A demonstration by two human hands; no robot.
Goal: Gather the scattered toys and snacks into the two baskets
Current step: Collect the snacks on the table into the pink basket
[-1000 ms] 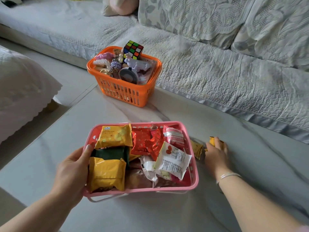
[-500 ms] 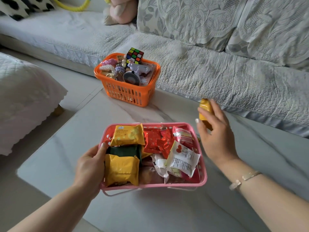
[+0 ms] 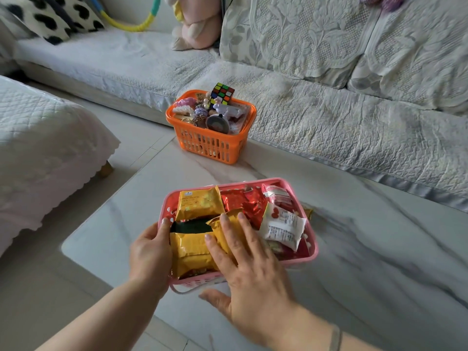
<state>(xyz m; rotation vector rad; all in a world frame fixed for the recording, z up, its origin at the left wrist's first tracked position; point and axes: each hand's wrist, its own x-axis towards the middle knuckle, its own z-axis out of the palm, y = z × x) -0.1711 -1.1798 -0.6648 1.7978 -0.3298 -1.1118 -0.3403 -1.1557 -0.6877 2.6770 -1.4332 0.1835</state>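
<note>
A pink basket (image 3: 253, 181) full of snack packets stands on the marble table (image 3: 367, 262) in front of me. My left hand (image 3: 149, 252) grips its left rim. My right hand (image 3: 248, 264) lies palm down over the basket, fingers spread flat on a gold snack packet (image 3: 229, 224) that rests on top of the other snacks. A small gold packet (image 3: 307, 212) lies on the table just outside the basket's right wall. Farther back, an orange basket (image 3: 210, 145) holds toys, with a Rubik's cube (image 3: 222, 93) on top.
A sofa with a quilted cover (image 3: 342, 127) runs behind and to the right of the table. A covered stool (image 3: 38, 148) stands at the left. A pink plush toy (image 3: 195, 29) and a spotted cushion (image 3: 50, 19) sit on the sofa.
My right hand picked a gold packet off the table to the right of the pink basket, carried it over, and now lies flat on it inside. My left hand stayed on the rim.
</note>
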